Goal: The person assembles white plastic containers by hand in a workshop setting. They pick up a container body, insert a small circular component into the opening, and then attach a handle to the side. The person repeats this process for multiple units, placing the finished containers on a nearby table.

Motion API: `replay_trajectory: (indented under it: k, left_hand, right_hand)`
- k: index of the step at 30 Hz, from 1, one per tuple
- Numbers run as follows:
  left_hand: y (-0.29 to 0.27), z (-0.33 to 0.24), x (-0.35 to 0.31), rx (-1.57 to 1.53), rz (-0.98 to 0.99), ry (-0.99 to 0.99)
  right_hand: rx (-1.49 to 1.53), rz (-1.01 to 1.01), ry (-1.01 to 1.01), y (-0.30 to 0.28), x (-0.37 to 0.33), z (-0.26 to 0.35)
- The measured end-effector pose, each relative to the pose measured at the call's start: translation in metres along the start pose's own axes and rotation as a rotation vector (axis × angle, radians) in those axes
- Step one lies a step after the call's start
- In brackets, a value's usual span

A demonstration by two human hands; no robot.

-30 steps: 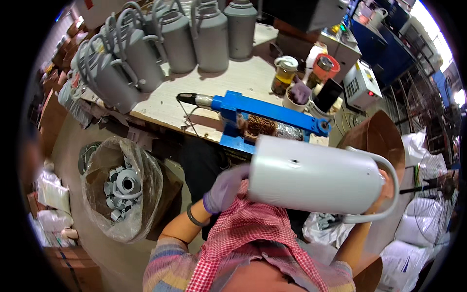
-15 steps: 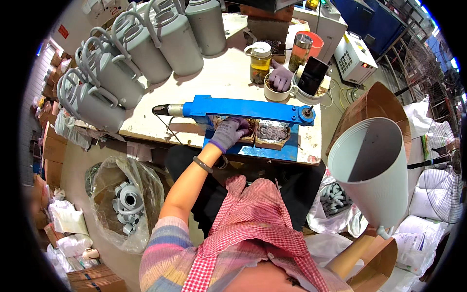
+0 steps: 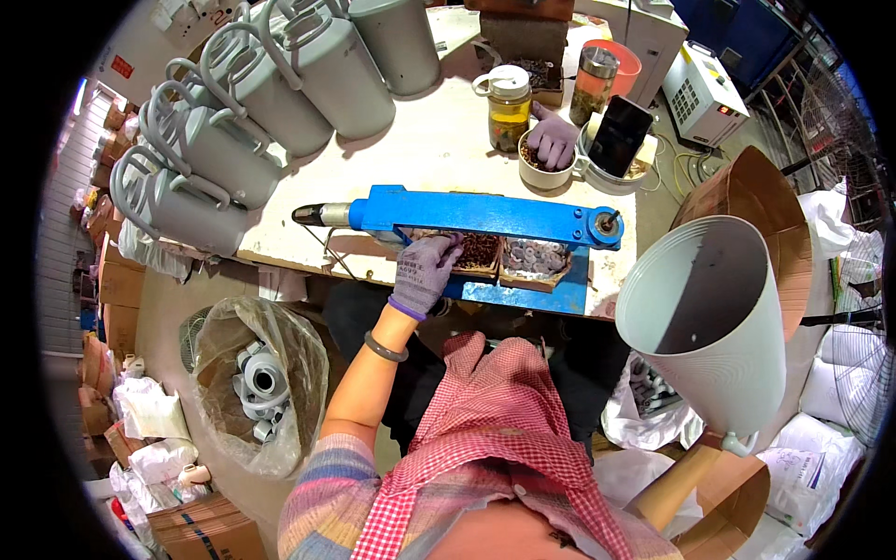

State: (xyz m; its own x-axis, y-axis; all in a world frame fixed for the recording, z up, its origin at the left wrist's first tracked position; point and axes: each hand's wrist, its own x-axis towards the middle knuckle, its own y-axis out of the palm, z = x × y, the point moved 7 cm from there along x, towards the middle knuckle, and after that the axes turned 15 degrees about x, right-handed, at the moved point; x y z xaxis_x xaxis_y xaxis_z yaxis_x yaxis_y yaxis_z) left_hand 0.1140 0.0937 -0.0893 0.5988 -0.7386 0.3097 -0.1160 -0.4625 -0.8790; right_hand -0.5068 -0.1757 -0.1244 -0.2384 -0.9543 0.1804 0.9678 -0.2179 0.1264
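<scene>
My left hand (image 3: 427, 273), in a grey-purple knit glove, is just below a blue bench tool's long arm (image 3: 485, 217). Its fingertips are drawn together beside a tray of small brown metal pieces (image 3: 478, 252); anything pinched in them is too small to name. Next to that tray sits another of grey washer-like rings (image 3: 535, 258). At the right, a large tapered grey plastic bucket (image 3: 747, 359) is held up, tilted, its open mouth facing up and left. My right forearm (image 3: 674, 487) runs up to it, and the bucket hides my right hand (image 3: 717, 441).
Several grey containers with looped handles (image 3: 341, 79) line the table's back left. A jar (image 3: 510, 117), a glove (image 3: 553, 142) over a cup and a phone (image 3: 618, 135) stand back right. A clear bag of grey parts (image 3: 261, 392) lies lower left; an open carton (image 3: 747, 201) is behind the bucket.
My left hand has drawn back from over the brown pieces, slightly left and toward me, uncovering the tray. The bucket has shifted a little leftward. The whole view has turned slightly.
</scene>
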Motion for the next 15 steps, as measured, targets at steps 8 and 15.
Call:
replay_trajectory:
  k: [8,15]
  left_hand:
    - [-0.026,-0.032,0.001,-0.164,0.098,0.052]
    - [0.030,-0.084,0.014,-0.048,0.173,0.176]
  right_hand:
    - [-0.017,-0.006,0.025,-0.009,-0.007,-0.010]
    - [-0.020,-0.005,0.035,-0.012,-0.019,-0.017]
